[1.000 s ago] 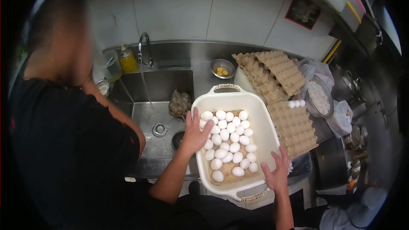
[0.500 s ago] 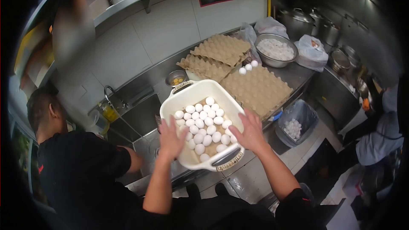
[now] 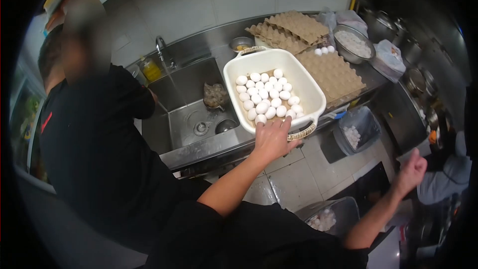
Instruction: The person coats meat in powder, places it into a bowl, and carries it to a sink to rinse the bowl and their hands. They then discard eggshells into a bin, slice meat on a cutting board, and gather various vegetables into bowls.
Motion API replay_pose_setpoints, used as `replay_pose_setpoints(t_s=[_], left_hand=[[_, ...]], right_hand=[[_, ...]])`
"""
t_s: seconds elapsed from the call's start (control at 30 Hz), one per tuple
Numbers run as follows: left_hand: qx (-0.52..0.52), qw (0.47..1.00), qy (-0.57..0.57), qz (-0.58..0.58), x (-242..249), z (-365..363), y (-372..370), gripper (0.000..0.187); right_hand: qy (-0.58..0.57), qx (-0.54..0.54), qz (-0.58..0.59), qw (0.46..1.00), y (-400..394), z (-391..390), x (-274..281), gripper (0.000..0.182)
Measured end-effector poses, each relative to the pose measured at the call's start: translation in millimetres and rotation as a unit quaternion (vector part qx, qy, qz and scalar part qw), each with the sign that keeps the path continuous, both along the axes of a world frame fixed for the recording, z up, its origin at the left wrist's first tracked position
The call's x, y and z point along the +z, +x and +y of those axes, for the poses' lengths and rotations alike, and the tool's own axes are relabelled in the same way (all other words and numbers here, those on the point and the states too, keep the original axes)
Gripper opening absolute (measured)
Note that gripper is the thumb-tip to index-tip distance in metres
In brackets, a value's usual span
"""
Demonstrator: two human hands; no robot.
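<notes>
A white tub [image 3: 311,79] full of white eggs [image 3: 269,86] stands at the counter's front edge, beside the sink. My left hand [image 3: 273,139] is at its near side, fingers curled over the rim next to the rope-wrapped handle, close to the nearest eggs. Away from the tub, at the right, my right hand [image 3: 411,170] is raised over the floor area with its fingers curled in; anything inside it is hidden. Beside the tub lie egg trays [image 3: 333,77], with several eggs [image 3: 324,50] at their back edge.
A co-worker [image 3: 94,139] in black leans at the sink [image 3: 186,119] on the left, under running water. A metal bowl [image 3: 354,45] and a bag [image 3: 388,60] stand at the back right. Lined bins [image 3: 368,124] with white contents are below. Another person's sleeve [image 3: 440,184] shows at right.
My right hand has left the tub's side and moved far right, its fingers now curled. My left hand has shifted to the near rim. The view has turned, showing more sink and another bin.
</notes>
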State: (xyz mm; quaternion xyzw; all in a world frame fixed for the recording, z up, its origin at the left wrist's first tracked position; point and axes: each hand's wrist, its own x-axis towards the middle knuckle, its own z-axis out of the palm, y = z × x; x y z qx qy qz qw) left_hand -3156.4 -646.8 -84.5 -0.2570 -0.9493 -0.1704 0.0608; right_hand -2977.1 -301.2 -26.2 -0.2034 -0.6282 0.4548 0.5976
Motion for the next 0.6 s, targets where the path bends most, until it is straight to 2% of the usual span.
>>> replay_pose_setpoints(t_s=[0.07, 0.13, 0.17, 0.27, 0.33, 0.4, 0.43, 0.53, 0.6], left_hand=[[-0.004, 1.0, -0.005, -0.01, 2, -4, 0, 0.077], [-0.008, 1.0, 0.017, 0.004, -7, -1, -3, 0.079], [-0.019, 0.999, 0.022, -0.013, -7, -2, -3, 0.079], [-0.031, 0.995, 0.079, 0.045, -17, -7, -2, 0.078], [-0.017, 0.996, 0.08, 0.028, -17, -9, 0, 0.076], [-0.003, 0.996, 0.082, 0.031, -17, -5, 3, 0.075], [-0.008, 0.996, 0.081, -0.03, -10, -5, 5, 0.075], [0.019, 0.995, 0.088, 0.032, -25, 1, 11, 0.074], [0.009, 0.995, 0.1, 0.017, -34, 1, 18, 0.076]], right_hand=[[0.047, -0.104, -0.028, 0.993, 47, -33, 26, 0.04], [0.001, -0.05, -0.098, 0.994, 103, -30, 18, 0.04], [-0.005, -0.055, -0.179, 0.982, 116, -51, 25, 0.039], [0.042, -0.045, -0.305, 0.95, 174, -88, 23, 0.047], [0.054, -0.11, -0.292, 0.949, 213, -108, 27, 0.042], [0.116, -0.191, -0.334, 0.916, 254, -128, 42, 0.037], [0.116, -0.205, -0.315, 0.919, 270, -143, 50, 0.034], [0.146, -0.276, -0.307, 0.899, 323, -184, 63, 0.033], [0.141, -0.32, -0.327, 0.878, 353, -210, 64, 0.033]])
